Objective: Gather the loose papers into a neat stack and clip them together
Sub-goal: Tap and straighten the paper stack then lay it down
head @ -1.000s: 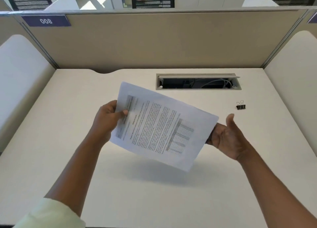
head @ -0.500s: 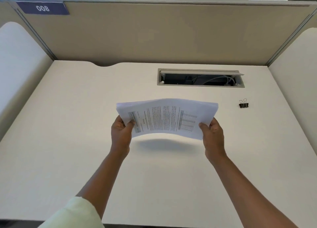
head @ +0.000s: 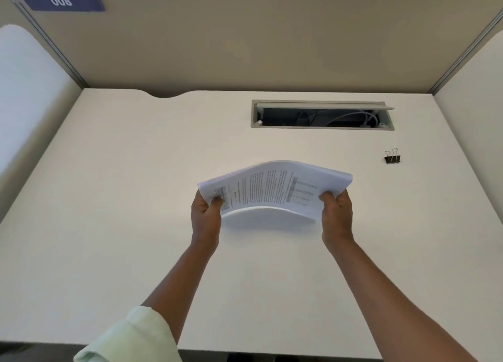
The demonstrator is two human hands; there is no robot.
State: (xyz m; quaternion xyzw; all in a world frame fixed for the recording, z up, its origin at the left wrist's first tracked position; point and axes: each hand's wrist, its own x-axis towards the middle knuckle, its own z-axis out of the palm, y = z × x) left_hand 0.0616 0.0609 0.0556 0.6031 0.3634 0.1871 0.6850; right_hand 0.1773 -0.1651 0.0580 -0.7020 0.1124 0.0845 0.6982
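Head view: papers [head: 272,187] now bow upward more than before.

The papers [head: 275,187] are matt white printed paper. The surface [head: 136,198] looks smooth and matt. The clip [head: 392,157] is black with shiny wire handles. The partition [head: 272,48] looks cloth-covered; the sleeve [head: 130,337] is cloth.

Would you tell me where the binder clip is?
In the head view, the binder clip lies on the desk, right of the papers, near the cable tray.

White papers [head: 275,187], black clip [head: 392,159]
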